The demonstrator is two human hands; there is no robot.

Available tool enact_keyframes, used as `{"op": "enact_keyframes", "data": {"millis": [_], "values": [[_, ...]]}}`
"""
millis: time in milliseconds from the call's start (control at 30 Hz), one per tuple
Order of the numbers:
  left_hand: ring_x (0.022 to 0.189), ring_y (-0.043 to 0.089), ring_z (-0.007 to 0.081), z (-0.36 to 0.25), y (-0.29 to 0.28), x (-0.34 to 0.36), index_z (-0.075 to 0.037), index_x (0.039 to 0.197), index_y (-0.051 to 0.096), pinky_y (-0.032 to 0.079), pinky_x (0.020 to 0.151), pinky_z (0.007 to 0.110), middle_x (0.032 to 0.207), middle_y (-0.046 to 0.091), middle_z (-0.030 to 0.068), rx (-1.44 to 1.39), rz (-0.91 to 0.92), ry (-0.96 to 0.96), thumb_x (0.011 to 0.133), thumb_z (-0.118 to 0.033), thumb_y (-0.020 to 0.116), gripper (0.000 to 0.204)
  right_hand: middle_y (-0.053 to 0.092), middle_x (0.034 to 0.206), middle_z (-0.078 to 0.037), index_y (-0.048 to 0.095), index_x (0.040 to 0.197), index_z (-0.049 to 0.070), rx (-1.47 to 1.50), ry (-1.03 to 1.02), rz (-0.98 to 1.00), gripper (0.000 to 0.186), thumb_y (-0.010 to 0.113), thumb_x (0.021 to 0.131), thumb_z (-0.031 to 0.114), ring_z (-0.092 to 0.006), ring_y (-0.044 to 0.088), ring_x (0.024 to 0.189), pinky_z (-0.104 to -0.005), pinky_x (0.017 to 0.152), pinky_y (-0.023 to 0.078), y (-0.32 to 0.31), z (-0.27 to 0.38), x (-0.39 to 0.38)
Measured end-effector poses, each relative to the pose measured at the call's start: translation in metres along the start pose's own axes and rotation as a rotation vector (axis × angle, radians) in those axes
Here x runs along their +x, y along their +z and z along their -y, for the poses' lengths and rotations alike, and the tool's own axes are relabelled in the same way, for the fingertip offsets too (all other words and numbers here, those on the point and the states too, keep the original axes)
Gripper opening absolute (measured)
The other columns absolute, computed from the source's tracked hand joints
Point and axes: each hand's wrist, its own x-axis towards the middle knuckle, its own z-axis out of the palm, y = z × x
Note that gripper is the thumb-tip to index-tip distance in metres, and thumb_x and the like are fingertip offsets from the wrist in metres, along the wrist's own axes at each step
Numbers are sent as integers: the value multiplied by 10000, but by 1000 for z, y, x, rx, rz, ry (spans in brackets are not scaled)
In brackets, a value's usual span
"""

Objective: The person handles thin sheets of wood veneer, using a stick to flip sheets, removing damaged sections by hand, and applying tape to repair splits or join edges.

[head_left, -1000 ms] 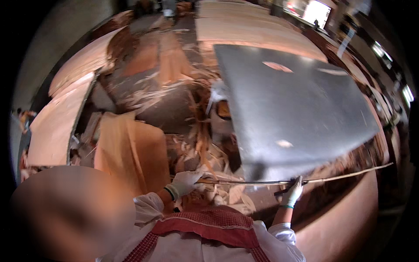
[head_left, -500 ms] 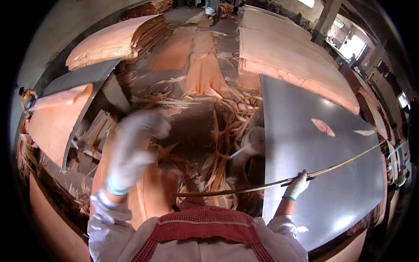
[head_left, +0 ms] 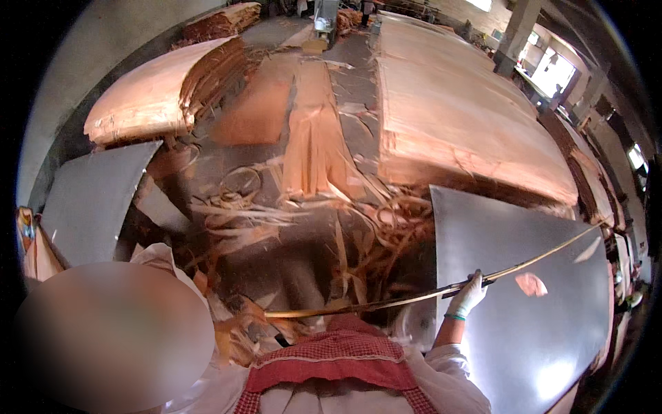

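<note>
White-gloved right hand is seen with its fingers closed around a long, thin, tan stick, by which the near edge of a smooth grey sheet is crossed at a slant. The left hand cannot be made out, the lower left being covered by a blurred patch, so its state cannot be told. On the grey sheet, a small pinkish wood scrap is seen below the stick. Beyond it, a broad stack of tan veneer sheets is laid; the floor between is littered with pale, curled wood strips.
</note>
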Motion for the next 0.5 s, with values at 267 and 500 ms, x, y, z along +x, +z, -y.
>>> {"op": "enact_keyframes", "data": {"millis": [267, 500], "values": [[1136, 453, 255, 200, 21, 72, 17, 1345, 392, 383, 927, 353, 1281, 467, 174, 80, -14, -15, 884, -422, 617, 676, 554, 816, -35, 579, 1027, -16, 12, 55, -80, 204, 581, 918, 156, -123, 476, 654, -287, 585, 409, 244, -22, 107], [1208, 403, 269, 393, 29, 115, 21, 1376, 351, 345, 984, 360, 1338, 422, 184, 1, 28, 41, 883, -420, 624, 715, 589, 831, -71, 578, 969, -30, 204, 96, 42, 201, 633, 887, 145, -133, 554, 710, -291, 619, 476, 433, -37, 169]]}}
